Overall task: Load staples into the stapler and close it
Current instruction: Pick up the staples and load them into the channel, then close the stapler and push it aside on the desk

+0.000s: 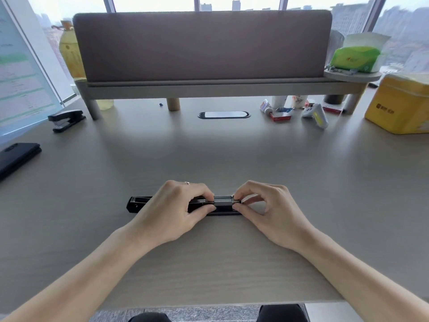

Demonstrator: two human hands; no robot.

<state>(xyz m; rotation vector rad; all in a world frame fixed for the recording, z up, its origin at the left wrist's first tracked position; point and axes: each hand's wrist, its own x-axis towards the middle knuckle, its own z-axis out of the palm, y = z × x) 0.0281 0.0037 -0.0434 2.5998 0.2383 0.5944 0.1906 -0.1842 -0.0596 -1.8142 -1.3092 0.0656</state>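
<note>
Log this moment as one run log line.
stapler open flat on desk | left hand steadies it | right hand pinches staple strip in channel | not closed

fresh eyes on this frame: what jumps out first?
Two bare hands at near centre, left hand and right hand, both pinching an opened black stapler lying flat on the desk. Behind it, a wide grey partition screen spans the desk's far edge. A second stapler, closed, sits far left; a yellow box far right.

Black stapler (139,204) open flat, lengthwise
</note>
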